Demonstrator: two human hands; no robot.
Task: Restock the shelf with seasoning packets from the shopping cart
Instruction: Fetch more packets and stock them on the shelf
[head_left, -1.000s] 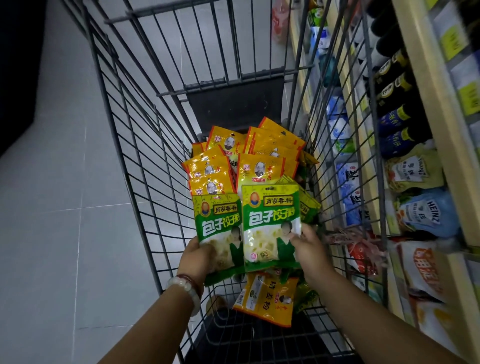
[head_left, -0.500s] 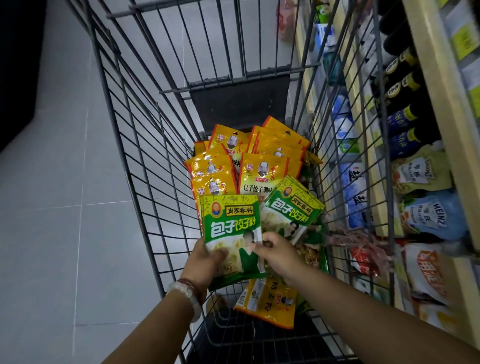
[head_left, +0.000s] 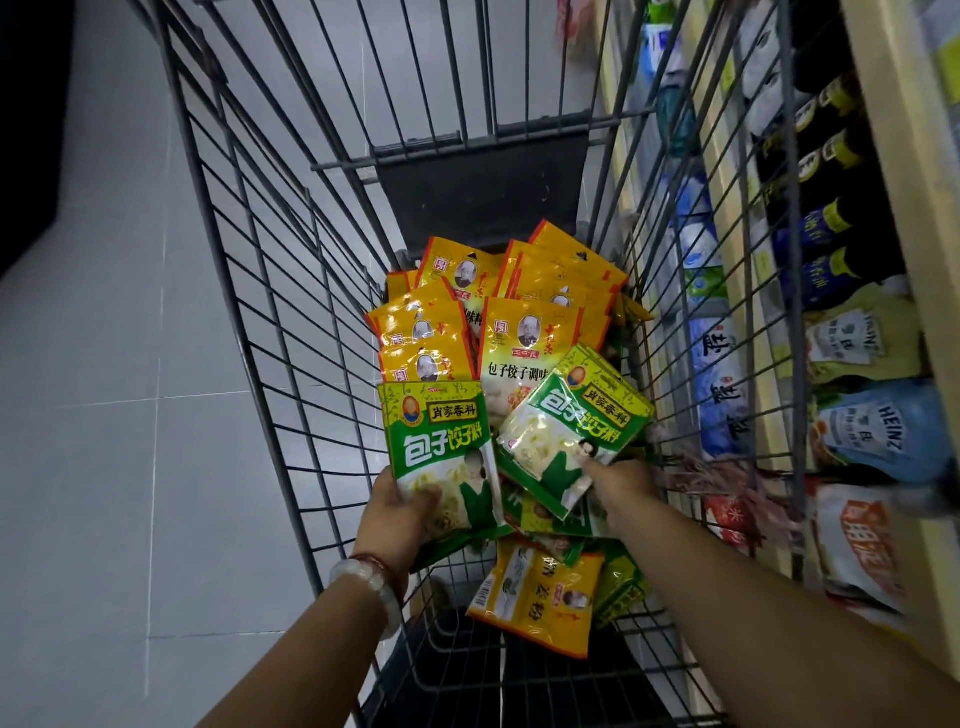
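From the head camera, looking down into the shopping cart (head_left: 270, 291), the left hand (head_left: 400, 514) holds a green seasoning packet (head_left: 441, 457) upright by its lower edge, thumb curled across the front, its long axis running up and away from the wrist. The right hand (head_left: 618, 483) pinches the lower corner of a second green packet (head_left: 576, 431), which lies tilted, top leaning toward the cart's right wall; whether more packets sit stacked behind it I can't quite tell. Both grips are narrow and full, each closed on its own packet. Beneath and beyond them sits the rest of the load: yellow packets (head_left: 524, 343) standing in a bunch toward the far end, and one loose yellow packet (head_left: 535, 597) flat on the cart floor near the wrists. The shelf (head_left: 904, 171) lies to the right, just beyond the wire wall, so the right hand is the nearer one, and its packet already slants that way. I'd judge the lift goes up over the rim, then right.
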